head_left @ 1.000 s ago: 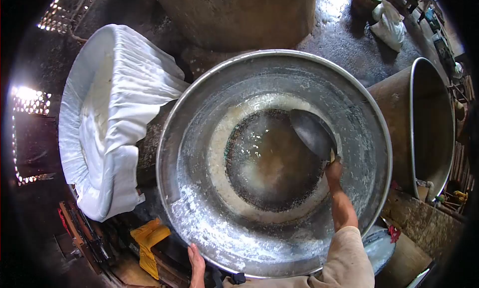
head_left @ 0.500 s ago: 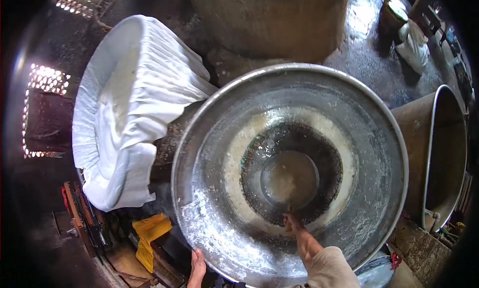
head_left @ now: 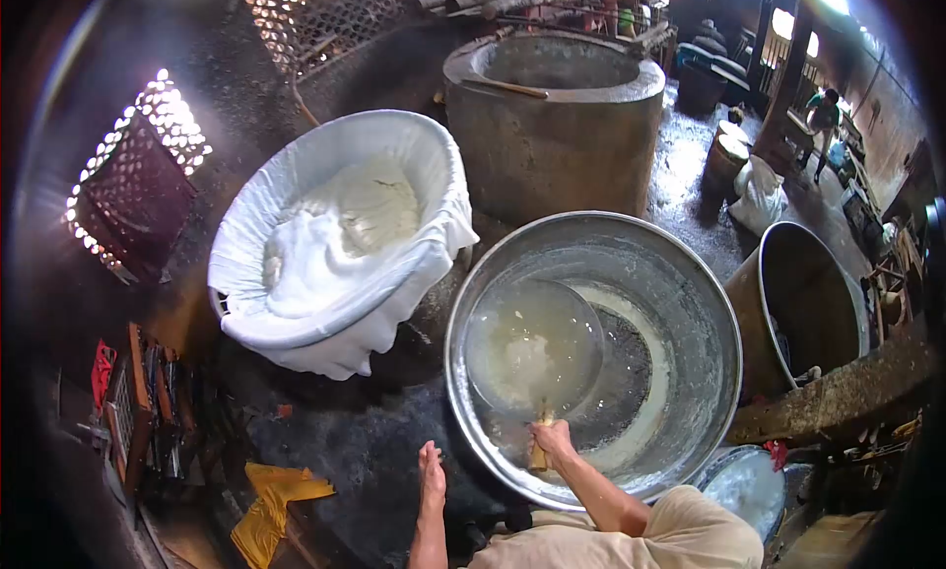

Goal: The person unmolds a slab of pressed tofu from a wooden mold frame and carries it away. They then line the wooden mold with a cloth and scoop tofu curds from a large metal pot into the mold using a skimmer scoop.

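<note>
My right hand [head_left: 552,438] grips the wooden handle of a wide, round ladle [head_left: 598,364]. Cloudy, pale liquid with a whiter patch fills the ladle's bowl, which is over the left part of a big metal vat [head_left: 733,372]. Dark residue and a pale ring show on the vat's bottom. My left hand [head_left: 432,475] is held up just left of the vat's rim, fingers stretched out, holding nothing. Left of the vat stands a large round container lined with white cloth [head_left: 434,273], with wet white paste [head_left: 325,249] inside it.
A thick round stove-like structure [head_left: 552,160] stands behind the vat. Another deep metal vat [head_left: 754,318] is at the right, near a white sack [head_left: 761,195]. A yellow cloth [head_left: 271,505] lies at lower left. A person [head_left: 824,116] is far back right.
The ladle has come up from the vat's bottom and shifted left, carrying liquid. My left hand is now farther from the rim. My view has tilted up and swung left.
</note>
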Tool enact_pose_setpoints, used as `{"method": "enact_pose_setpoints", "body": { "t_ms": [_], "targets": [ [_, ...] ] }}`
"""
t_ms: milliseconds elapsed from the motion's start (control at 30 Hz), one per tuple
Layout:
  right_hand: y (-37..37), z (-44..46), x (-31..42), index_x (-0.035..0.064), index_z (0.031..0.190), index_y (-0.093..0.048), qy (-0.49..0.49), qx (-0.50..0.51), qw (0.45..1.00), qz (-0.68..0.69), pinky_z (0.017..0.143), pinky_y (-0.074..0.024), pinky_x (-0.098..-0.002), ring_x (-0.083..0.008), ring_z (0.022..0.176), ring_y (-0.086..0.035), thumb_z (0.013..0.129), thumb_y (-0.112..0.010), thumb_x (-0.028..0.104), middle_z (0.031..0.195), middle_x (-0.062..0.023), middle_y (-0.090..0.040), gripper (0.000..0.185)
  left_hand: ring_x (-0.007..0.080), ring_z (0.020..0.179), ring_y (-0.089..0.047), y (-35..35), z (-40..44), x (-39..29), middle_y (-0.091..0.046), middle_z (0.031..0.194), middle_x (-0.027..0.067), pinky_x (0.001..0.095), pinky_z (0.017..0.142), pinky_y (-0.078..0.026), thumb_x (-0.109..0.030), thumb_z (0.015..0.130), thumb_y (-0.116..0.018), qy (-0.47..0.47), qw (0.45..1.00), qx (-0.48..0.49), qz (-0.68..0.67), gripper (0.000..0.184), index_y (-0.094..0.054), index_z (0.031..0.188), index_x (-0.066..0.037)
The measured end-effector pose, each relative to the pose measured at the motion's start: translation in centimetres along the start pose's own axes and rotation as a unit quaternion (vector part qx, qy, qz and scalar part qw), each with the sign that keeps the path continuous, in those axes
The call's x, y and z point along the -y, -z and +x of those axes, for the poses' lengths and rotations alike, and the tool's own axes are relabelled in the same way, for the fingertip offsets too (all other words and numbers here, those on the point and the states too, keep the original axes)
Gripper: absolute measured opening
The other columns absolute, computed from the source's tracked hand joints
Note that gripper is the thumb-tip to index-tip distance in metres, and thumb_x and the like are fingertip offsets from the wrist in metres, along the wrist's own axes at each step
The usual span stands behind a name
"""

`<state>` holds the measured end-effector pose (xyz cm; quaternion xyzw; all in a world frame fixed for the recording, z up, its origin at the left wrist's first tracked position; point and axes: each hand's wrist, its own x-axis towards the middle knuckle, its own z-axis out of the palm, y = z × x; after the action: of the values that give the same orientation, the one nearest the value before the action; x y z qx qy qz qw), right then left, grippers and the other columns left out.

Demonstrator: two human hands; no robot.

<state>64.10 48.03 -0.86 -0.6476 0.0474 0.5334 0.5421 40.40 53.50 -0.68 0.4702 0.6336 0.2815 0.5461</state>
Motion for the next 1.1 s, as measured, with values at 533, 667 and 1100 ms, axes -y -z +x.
{"method": "enact_pose_setpoints", "body": {
  "t_ms": [533,667,1100],
  "targets": [
    [-4.9,-7.8,-2.6,-0.0073,0.1,-0.044,0.248,0.084,0.892,-0.368,0.058,-0.0463,-0.0421,-0.0344,0.062,-0.059,0.069,-0.062,0.019,0.067,-0.0231,-0.056,0.044,0.0272,0.111,-0.043,15.2,-1.7,-0.2,-0.047,0.116,0.017,0.0366,0.094,-0.033,-0.033,0.09,-0.035,-0.166,0.936,-0.309,0.024,0.047,-0.046,0.115,0.005],
    [4.3,1.3,0.7,-0.0018,0.087,-0.059,0.158,0.079,0.909,-0.377,0.061,-0.047,-0.0397,-0.0344,0.07,-0.061,0.069,-0.066,0.023,0.079,-0.0208,-0.061,0.032,0.0239,0.106,-0.044,11.4,0.3,-1.2,-0.048,0.117,0.0123,0.0348,0.091,-0.033,-0.032,0.09,-0.037,-0.11,0.958,-0.259,0.055,0.044,-0.047,0.116,0.001],
    [34.5,32.6,5.8,-0.003,0.102,-0.047,0.062,-0.3,0.84,-0.449,0.065,-0.0471,-0.0426,-0.037,0.077,-0.06,0.068,-0.062,0.009,0.085,-0.0237,-0.059,0.039,0.0251,0.1,-0.049,-8.9,1.4,-1.2,-0.053,0.109,0.0188,0.0334,0.089,-0.034,-0.042,0.092,-0.031,0.117,0.969,0.011,0.219,0.057,-0.047,0.111,0.011]
  ]
}}
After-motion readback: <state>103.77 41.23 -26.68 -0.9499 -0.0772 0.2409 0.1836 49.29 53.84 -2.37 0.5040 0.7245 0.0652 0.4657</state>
